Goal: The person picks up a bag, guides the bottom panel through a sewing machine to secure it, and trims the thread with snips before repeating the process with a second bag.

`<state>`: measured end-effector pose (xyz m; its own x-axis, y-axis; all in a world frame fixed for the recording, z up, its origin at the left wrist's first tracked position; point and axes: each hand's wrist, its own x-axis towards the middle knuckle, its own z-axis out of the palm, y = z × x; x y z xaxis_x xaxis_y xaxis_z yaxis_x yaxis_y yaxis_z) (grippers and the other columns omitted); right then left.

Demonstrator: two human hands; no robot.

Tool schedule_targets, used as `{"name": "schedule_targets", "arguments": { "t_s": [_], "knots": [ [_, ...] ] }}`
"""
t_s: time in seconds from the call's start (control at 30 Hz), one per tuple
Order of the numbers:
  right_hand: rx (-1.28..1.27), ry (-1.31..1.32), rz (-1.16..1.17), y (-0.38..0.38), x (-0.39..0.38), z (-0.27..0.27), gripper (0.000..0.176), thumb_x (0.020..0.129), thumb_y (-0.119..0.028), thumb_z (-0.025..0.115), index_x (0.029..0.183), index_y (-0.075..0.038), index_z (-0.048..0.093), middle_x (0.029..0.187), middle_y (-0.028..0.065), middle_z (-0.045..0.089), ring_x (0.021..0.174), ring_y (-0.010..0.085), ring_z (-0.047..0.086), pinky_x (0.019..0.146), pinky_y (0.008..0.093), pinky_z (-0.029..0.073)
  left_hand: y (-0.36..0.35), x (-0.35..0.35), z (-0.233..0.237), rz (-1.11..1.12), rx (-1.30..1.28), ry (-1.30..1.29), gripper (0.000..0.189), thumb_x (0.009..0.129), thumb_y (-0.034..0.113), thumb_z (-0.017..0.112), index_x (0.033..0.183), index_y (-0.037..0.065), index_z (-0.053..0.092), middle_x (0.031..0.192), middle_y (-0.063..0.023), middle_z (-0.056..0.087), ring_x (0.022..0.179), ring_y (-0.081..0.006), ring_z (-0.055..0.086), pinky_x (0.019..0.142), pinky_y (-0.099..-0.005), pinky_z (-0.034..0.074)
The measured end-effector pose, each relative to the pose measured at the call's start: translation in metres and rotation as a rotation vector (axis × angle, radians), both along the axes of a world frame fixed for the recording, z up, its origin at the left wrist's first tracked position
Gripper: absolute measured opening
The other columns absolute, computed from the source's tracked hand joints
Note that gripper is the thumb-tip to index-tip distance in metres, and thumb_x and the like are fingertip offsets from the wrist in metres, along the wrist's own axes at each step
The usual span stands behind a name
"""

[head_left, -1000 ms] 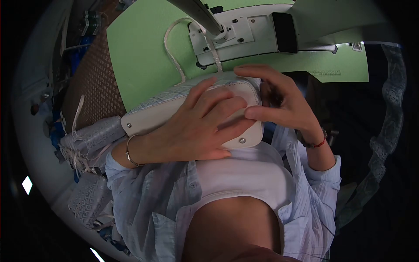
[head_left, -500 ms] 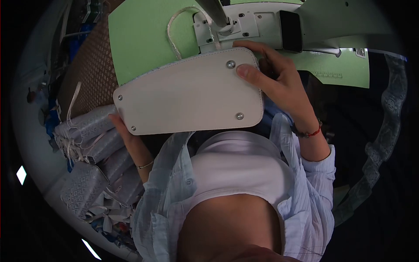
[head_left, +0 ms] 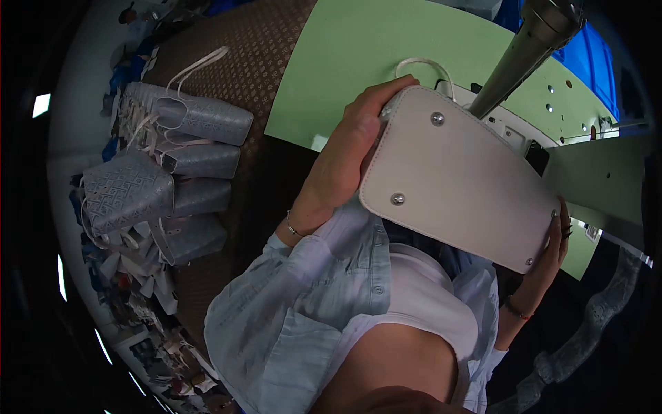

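Observation:
A handbag is held up in front of my chest, its pale, stitched base with metal feet facing me. My left hand grips its left end, the fingers over the upper corner. At the lower right end my right hand holds the bag's edge, partly hidden behind it. One thin pale handle loops up beyond the bag, over the green table.
Several grey patterned bags lie piled on the brown surface at the left. Behind the held bag stand a metal post and a white machine part. A blue container is at the upper right.
The view has swung left, showing more of the bag pile. The held bag has tilted, its right end now lower and its left end nearer. My left hand now shows over the left end.

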<state>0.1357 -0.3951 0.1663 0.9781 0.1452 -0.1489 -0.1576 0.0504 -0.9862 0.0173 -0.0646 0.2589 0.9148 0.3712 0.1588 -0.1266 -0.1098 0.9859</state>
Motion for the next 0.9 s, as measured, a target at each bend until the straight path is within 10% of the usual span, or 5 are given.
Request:
{"name": "schedule_targets", "arguments": {
  "t_s": [0.9],
  "knots": [
    [0.123,0.003,-0.200,-0.026,-0.028,-0.034,0.042,0.099,-0.021,0.054,0.132,0.006,0.054,0.122,0.0146,0.063,0.109,0.0210,0.061,0.095,0.0329,0.048,-0.017,0.004,0.001,-0.084,0.237,-0.050,0.063,0.082,0.033,0.039,0.133,-0.003,0.051,0.130,-0.0179,0.054,0.120,-0.0310,0.045,0.107,-0.0414,0.029]
  ]
}}
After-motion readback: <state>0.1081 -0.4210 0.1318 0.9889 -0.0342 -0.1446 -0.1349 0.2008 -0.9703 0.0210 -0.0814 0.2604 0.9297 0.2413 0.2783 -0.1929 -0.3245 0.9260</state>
